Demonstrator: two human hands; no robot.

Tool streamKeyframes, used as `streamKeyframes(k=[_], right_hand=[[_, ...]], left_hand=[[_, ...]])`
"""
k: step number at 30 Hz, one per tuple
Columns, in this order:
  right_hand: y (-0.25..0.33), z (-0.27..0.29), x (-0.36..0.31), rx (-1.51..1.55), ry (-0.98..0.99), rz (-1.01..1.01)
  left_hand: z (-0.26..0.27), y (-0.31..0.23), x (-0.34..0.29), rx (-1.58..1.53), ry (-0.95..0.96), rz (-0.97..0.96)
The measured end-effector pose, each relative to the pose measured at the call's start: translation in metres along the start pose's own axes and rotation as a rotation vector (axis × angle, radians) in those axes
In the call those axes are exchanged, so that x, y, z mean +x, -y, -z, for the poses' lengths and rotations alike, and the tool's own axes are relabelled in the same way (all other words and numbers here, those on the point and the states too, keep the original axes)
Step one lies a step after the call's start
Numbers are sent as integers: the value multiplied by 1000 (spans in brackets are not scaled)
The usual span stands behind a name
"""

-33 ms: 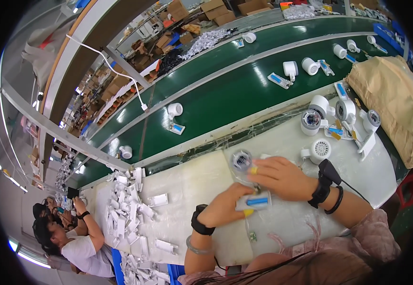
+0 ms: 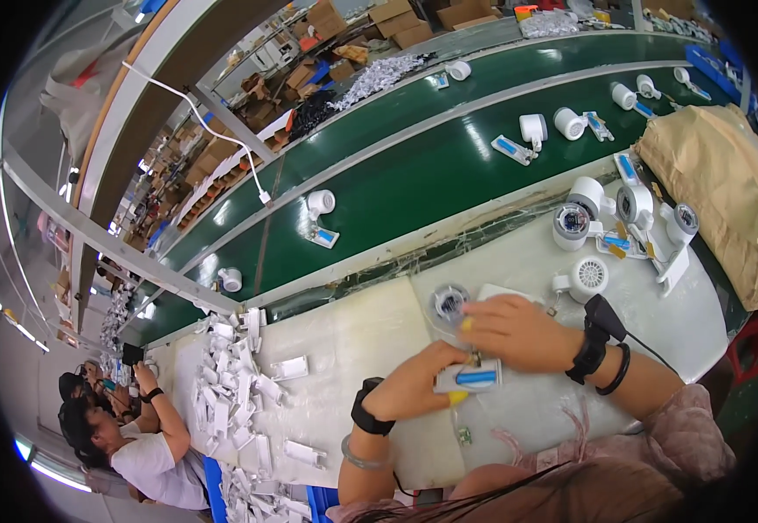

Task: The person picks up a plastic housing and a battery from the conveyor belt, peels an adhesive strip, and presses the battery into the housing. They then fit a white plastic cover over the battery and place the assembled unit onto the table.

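So the person's got both hands busy near the middle of the pale surface (image 2: 370,322). Left hand (image 2: 414,381) is closed down to a pinch, thumb and a yellow-tipped finger on the end of a white handle shell (image 2: 490,385), basically a shallow tray with a blue cylinder (image 2: 476,377) sitting in it. Right hand (image 2: 514,333) is curled with fingertips at the rim of a round white head (image 2: 450,302), just beyond the left hand; can't tell how firm the grip is or if it has anything under the palm. That head's a little cup with electronics inside, too blurry to make out.

At the lower left, a blue bin (image 2: 215,485) sits by the surface edge, heaped with white plastic parts (image 2: 261,499). Right side has a few more open-faced heads (image 2: 571,221) with circuitry showing. There's also a blue crate (image 2: 708,70) at the far right; can't make out its contents.
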State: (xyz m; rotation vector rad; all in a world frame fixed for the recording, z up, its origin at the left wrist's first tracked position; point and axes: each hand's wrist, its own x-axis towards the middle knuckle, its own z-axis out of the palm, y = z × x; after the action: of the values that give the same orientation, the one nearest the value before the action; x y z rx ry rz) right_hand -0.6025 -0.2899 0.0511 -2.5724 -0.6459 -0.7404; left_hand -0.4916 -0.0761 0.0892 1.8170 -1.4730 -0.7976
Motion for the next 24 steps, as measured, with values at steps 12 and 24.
streamKeyframes(k=[12,24], right_hand=[[12,11,2,87,75,8],[22,19,3,195,-303,-127]], left_hand=[[-7,13,2,-714,-389,276],[-21,-8,1,-961,-380,249]])
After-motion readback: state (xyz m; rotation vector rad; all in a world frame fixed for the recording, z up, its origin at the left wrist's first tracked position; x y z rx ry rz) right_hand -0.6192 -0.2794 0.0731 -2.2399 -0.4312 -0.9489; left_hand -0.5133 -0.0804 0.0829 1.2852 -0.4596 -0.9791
